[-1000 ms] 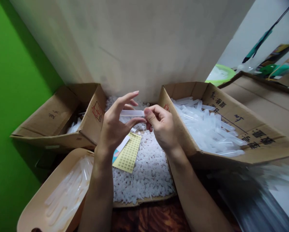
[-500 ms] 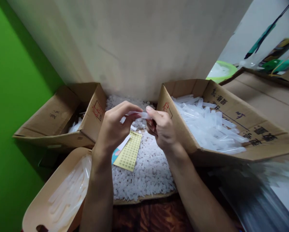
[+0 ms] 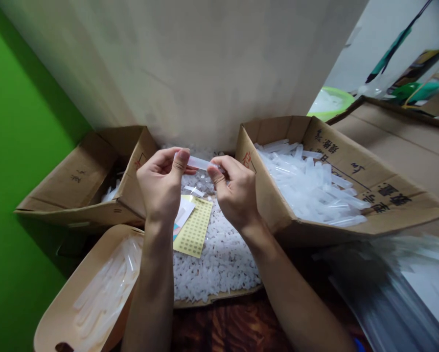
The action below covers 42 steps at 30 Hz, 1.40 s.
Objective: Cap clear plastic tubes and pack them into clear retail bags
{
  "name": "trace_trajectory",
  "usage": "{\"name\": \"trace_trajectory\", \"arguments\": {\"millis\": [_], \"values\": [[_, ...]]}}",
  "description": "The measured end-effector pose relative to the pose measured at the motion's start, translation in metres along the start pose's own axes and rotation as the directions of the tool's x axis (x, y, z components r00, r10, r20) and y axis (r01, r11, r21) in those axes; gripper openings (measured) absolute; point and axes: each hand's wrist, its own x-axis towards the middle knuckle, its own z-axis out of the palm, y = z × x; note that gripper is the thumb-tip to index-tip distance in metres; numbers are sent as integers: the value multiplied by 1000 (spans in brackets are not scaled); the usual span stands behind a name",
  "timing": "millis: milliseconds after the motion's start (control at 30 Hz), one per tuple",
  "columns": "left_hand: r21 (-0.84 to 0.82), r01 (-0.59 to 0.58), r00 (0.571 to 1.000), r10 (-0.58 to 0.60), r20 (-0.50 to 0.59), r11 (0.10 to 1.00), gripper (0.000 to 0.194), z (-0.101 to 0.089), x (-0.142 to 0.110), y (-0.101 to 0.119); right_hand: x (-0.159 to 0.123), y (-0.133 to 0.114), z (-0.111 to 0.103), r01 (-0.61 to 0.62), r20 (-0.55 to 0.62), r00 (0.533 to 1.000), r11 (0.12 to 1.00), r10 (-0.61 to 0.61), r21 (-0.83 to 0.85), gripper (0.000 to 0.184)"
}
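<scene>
Left hand: the left hand [image 3: 160, 183] is closed to a pinch, its thumb pressed on the near side of one end of the translucent tube [image 3: 198, 163], with fingers behind it.
Right hand: the right hand [image 3: 237, 193] nips the other end between thumb and forefinger, with hardly any gap beyond the tube's own thickness.
Translucent tube: just above the centre of the frame, held between both hands and tilted slightly down toward the right; its middle is uncovered. Smooth plastic and small contact areas could let it slip or twist, and uneven pressure from the thumbs might bend it (whether anything is stuck on it, I cannot tell).
Yellow sheet: the dotted yellow sheet [image 3: 195, 227] lies below the hands at frame centre, partly overlapped by a white card [image 3: 184, 212]. A low wrist could brush and shift either one.
White bits: a layer of small white pieces [image 3: 222, 264] spreads beneath; a dropped tube would land among them and, being equally pale, be awkward to spot.
Cartons: the right-hand carton [image 3: 266, 186] holds many similar tubes; the left-hand carton [image 3: 127, 195] has a few pale pieces.
Tan bin: the bin [image 3: 46, 318], lower left, holds more tubes.
</scene>
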Motion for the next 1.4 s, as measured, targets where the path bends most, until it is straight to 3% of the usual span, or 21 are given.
{"name": "trace_trajectory", "arguments": {"millis": [67,167,233,300,333,400,467,500,533,700,867,933,1033,1100,1167,1267,1400], "values": [[50,-26,1000,27,-12,998,13,0,-4,10,-1,-4,-2,5,18,1000,1000,-5,6,25],[68,-38,999,38,3,997,12,-3,-5,19,0,-9,-4,-114,46,993,982,109,147,29],[107,9,996,-18,83,994,16,-11,-1,17,2,-9,-3,-168,14,986,958,169,235,23],[309,77,967,-146,209,948,26,-23,5,6,4,-6,-2,-171,-59,979,944,195,282,13],[496,100,929,-259,264,862,32,-30,8,-1,5,-4,-1,-156,-103,976,946,192,285,9],[867,85,810,-541,227,491,40,-43,11,-17,7,1,0,-107,-178,971,960,157,260,11],[991,48,706,-706,53,122,39,-52,11,-30,8,4,0,-63,-219,969,974,112,219,13],[999,48,676,-737,-14,25,38,-55,10,-36,8,6,0,-54,-224,970,978,100,203,12],[998,62,663,-747,-48,-10,37,-58,9,-40,8,7,0,-55,-220,971,979,98,196,10],[998,65,638,-770,-24,22,35,-65,8,-52,7,13,3,-60,-186,976,964,111,259,8],[977,-4,678,-718,160,214,41,-66,14,-48,8,17,3,-64,-191,976,975,106,212,16],[924,-31,719,-634,285,381,44,-61,17,-37,8,16,1,-93,-194,972,976,132,194,24],[672,-10,767,-425,481,741,45,-49,17,-11,9,11,-2,-93,-266,952,970,152,223,28],[490,-4,777,-306,550,872,44,-44,14,7,8,6,-2,-46,-323,938,968,126,245,24],[429,-14,754,-272,598,903,44,-42,10,19,7,0,-3,-12,-297,950,964,94,266,20],[423,4,728,-293,620,906,43,-44,8,24,3,-7,-3,-6,-151,986,935,64,356,27],[488,23,764,-330,555,873,47,-52,9,20,0,-10,-3,-67,-17,996,853,88,517,26]]}}
